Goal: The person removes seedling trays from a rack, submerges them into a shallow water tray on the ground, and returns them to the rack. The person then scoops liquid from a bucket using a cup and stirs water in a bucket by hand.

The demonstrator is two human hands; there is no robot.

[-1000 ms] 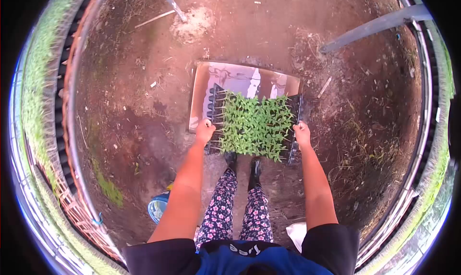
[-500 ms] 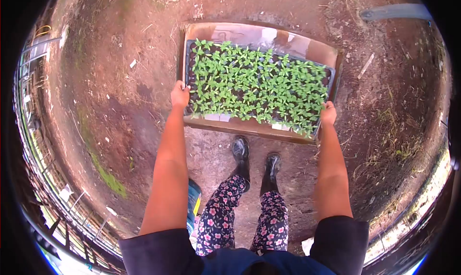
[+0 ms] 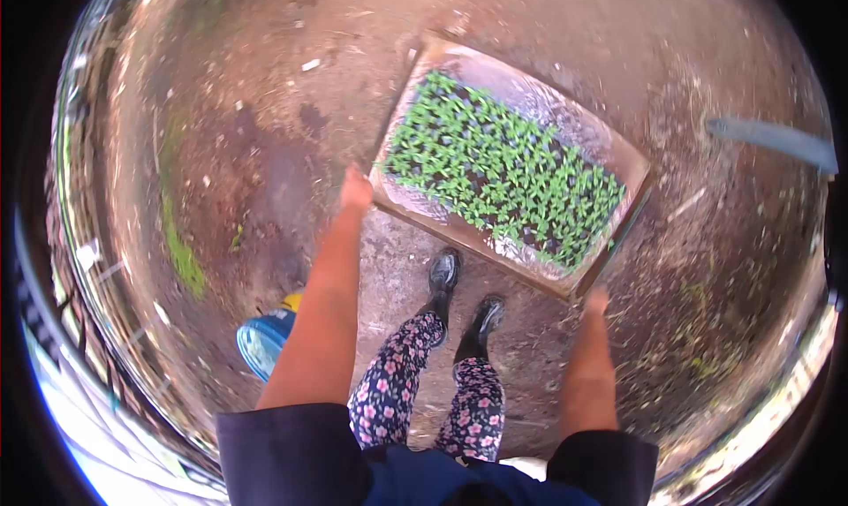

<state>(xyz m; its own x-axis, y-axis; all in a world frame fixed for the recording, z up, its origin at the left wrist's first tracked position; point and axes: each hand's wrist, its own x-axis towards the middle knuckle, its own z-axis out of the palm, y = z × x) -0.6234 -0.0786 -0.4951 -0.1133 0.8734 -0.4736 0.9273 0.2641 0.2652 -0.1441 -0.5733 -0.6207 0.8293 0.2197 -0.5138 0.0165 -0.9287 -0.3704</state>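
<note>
Green seedlings (image 3: 503, 166) fill a tray that lies inside a shallow brown box (image 3: 521, 263) on the ground. White, shiny wet patches show beside the plants within the box, and the tray's rim is mostly hidden. My left hand (image 3: 356, 191) is just outside the box's left corner, its fingers blurred. Below the box's lower right corner is my right hand (image 3: 598, 300), small and smeared, apart from the tray. Whether either hand touches the box's outer edge is unclear.
Two dark boots (image 3: 444, 272) stand just below the box. A blue container (image 3: 263, 343) with a yellow part is left of my legs. At the right lies a long grey strip (image 3: 773, 141) on the brown soil. Racks or slats line the far left.
Both hands have let go of the tray, and my right hand has moved down from it. The tray sits lower in the box. The whole view has turned, so the box appears tilted.
</note>
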